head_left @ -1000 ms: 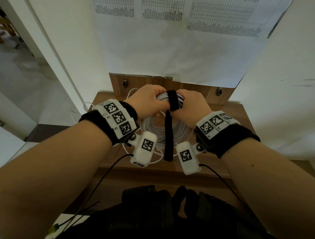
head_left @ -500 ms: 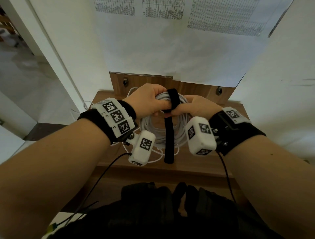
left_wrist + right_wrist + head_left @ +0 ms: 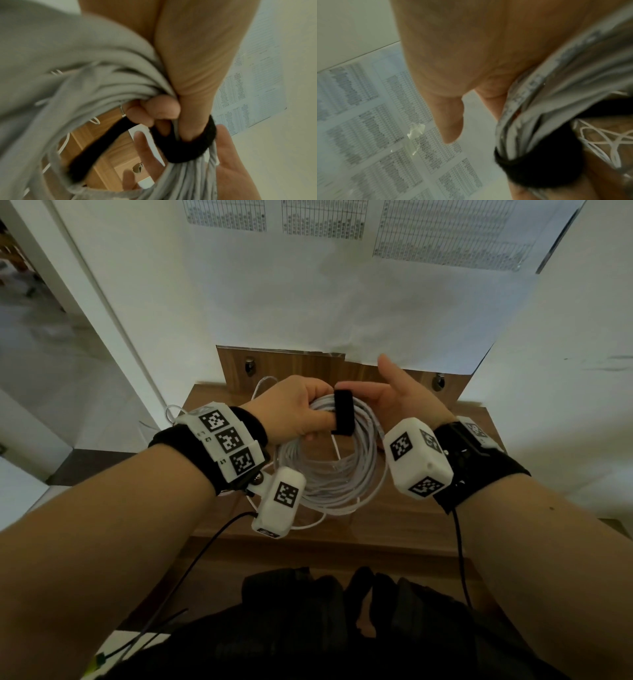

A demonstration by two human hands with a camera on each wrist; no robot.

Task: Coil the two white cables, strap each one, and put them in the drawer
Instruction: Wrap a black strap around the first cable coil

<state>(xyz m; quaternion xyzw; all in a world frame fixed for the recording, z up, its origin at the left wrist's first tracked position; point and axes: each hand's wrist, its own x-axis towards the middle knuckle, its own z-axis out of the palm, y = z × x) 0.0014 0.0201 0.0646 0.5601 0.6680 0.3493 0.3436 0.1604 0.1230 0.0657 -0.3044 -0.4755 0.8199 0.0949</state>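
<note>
A coil of grey-white cable (image 3: 329, 470) is held upright over the wooden table. My left hand (image 3: 294, 412) grips its top left, fingers curled through the loops (image 3: 161, 109). A black strap (image 3: 343, 412) is wrapped round the bundle just right of that hand. In the left wrist view the strap (image 3: 188, 151) rings the strands and its tail runs down-left beneath the coil. My right hand (image 3: 394, 398) lies against the far right side of the coil with straight fingers and raised thumb, holding nothing. A second, thinner white cable (image 3: 263, 383) lies loose on the table.
The wooden table (image 3: 411, 508) ends at a back panel with two metal knobs (image 3: 249, 364). Loose loops of the thin cable trail over the left edge (image 3: 171, 412). White walls with printed sheets (image 3: 322, 217) close in behind and on the right. Black sensor leads hang from both wrists.
My right hand let go of the strap, turned palm-in and opened behind the coil. The strap's tail, which hung down the front, now runs beneath the coil. My left hand kept its grip.
</note>
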